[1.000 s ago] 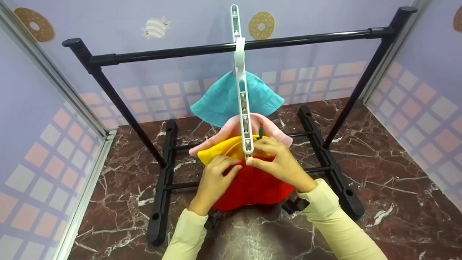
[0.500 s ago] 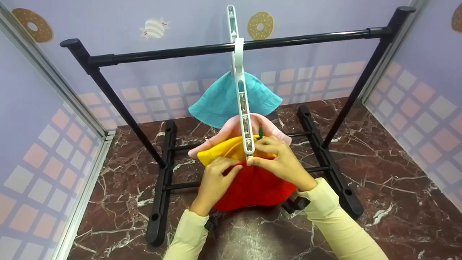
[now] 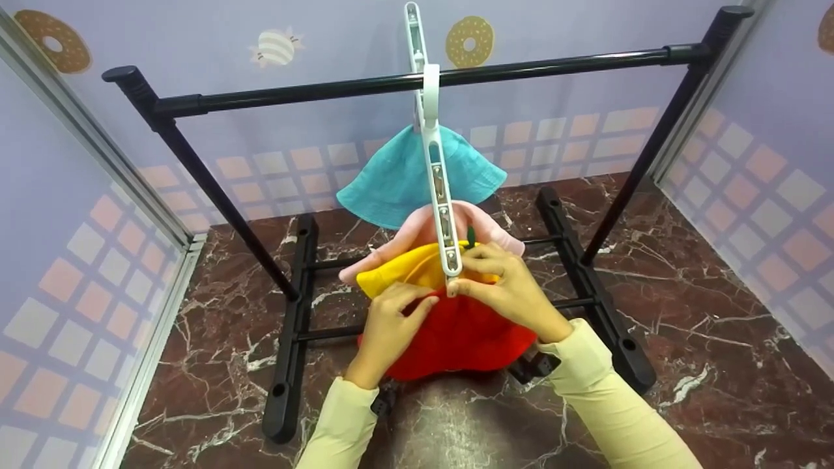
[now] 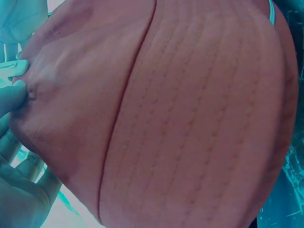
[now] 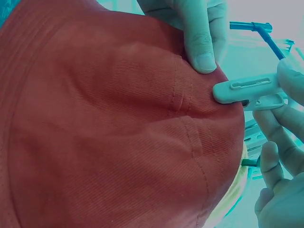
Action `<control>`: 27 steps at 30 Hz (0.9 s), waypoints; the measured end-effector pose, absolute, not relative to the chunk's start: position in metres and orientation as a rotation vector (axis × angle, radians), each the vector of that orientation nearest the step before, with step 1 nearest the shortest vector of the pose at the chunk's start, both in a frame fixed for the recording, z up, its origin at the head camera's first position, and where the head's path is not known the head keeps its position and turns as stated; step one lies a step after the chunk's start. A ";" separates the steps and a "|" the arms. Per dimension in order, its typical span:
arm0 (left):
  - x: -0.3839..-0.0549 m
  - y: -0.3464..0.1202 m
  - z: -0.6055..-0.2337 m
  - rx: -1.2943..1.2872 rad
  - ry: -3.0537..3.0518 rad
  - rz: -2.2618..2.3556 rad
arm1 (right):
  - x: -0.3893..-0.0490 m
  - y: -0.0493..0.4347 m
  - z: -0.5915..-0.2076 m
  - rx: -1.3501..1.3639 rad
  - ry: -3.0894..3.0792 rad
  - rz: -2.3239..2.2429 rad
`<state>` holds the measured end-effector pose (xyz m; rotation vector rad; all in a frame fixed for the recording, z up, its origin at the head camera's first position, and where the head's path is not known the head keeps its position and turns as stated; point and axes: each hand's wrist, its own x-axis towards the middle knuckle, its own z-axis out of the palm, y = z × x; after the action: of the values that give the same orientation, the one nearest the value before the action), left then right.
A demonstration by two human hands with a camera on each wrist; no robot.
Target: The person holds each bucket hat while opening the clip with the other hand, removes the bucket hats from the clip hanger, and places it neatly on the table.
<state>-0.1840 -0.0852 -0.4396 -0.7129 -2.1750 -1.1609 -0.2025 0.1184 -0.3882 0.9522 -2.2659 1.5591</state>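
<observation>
A red bucket hat [image 3: 456, 335] hangs at the near end of a white multi-clip hanger [image 3: 438, 176]. My left hand [image 3: 392, 326] pinches the top of its crown, thumb on the cloth. My right hand [image 3: 505, 286] holds a pale clip [image 5: 249, 89], thumb on one side and fingers on the other. In the right wrist view the clip's tip lies on the red crown, beside the left thumb [image 5: 205, 59]. The hat fills most of the left wrist view, with the clip [image 4: 14, 69] at its left edge. Just behind it hangs a yellow hat [image 3: 384, 270] with a green stem [image 3: 470, 236].
A pink hat [image 3: 407, 238] and a blue hat [image 3: 384, 182] hang farther back along the hanger. Its hook sits over the black bar [image 3: 554, 67] of a rack whose feet [image 3: 287, 365] stand on a dark marbled surface [image 3: 208, 391]. Patterned walls [image 3: 352, 39] enclose the sides and back.
The hanger has turned slightly: its far end shifts left and its near end a little right. Both hands keep their places at the red hat and the clip.
</observation>
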 end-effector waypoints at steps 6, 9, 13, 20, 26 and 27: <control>-0.184 -0.085 -0.440 -0.701 -2.188 -1.198 | -0.201 0.118 -0.388 0.945 -2.258 1.587; -0.184 -0.086 -0.440 -0.696 -2.191 -1.209 | -0.201 0.117 -0.388 0.940 -2.248 1.595; -0.184 -0.086 -0.441 -0.691 -2.197 -1.219 | -0.202 0.117 -0.388 0.943 -2.239 1.599; -0.183 -0.086 -0.442 -0.681 -2.205 -1.221 | -0.202 0.117 -0.387 0.945 -2.245 1.605; -0.183 -0.087 -0.441 -0.682 -2.212 -1.211 | -0.203 0.118 -0.388 0.942 -2.252 1.599; -0.183 -0.087 -0.441 -0.683 -2.211 -1.208 | -0.203 0.118 -0.388 0.944 -2.252 1.601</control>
<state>-0.1832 -0.0870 -0.4414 -0.6826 -2.2109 -1.2084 -0.2033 0.1178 -0.3882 0.9439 -2.2517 1.6013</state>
